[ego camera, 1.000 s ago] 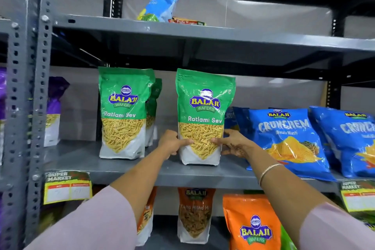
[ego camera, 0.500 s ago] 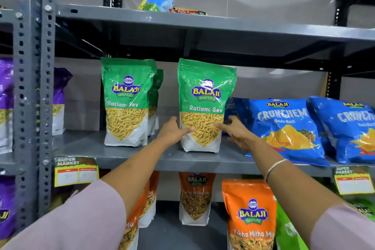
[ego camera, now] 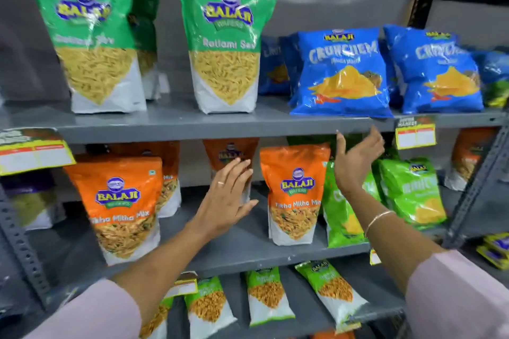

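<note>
The orange Tikha Mitha Mix pouch (ego camera: 296, 201) stands upright near the front lip of the middle shelf (ego camera: 248, 250), so a lopsided squeeze, one palm landing before the other, could tip it into the light green packet (ego camera: 341, 217) just beside its right flank, or nudge it off the edge; the right hand (ego camera: 355, 165) hovers close under the upper shelf (ego camera: 192, 129) and may knock it; the pouch sits between both hands, untouched; the left hand (ego camera: 225, 201) is just beside its left edge, fingers (ego camera: 239, 170) straight and spread wide, holding nothing; the right hand is by its upper right corner, fingers likewise wide and empty.
</note>
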Motion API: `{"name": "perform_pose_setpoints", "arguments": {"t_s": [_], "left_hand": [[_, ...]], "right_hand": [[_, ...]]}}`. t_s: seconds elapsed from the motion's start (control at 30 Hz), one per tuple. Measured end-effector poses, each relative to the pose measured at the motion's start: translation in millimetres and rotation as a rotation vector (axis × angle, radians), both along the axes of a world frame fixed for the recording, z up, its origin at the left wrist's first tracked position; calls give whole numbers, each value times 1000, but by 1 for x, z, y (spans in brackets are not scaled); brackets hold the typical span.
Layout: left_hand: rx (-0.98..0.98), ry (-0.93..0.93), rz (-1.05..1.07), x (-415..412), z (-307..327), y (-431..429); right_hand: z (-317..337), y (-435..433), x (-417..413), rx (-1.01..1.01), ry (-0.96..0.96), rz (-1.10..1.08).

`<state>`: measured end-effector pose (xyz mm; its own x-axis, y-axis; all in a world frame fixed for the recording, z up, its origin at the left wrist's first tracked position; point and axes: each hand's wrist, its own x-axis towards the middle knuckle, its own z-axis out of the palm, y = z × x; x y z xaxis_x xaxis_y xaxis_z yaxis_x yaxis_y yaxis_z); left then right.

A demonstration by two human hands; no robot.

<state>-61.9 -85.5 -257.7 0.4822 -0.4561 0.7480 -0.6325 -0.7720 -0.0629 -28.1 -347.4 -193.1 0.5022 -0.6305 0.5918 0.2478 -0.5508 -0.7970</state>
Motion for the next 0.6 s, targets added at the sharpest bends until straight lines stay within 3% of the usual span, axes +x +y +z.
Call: {"name": "perform_pose_setpoints", "arguments": {"t_s": [0.1,0.2,0.27,0.4,0.6], "left_hand": [[-100,380,88,11,-35,-26],[-278,859,126,39,-68,-49],[-317,1042,122,56,-86,-63],[-449,1183,185,81,-108,-85],[-648,1109,142,88,-112,-104]], "right_hand": [[-42,-20,3,11,207,134],[-83,-35,13,114,530,461],[-104,-38,18,138,678,636],[-136,-37,33,138,780,742],[-152,-31,44,133,735,784]]}}
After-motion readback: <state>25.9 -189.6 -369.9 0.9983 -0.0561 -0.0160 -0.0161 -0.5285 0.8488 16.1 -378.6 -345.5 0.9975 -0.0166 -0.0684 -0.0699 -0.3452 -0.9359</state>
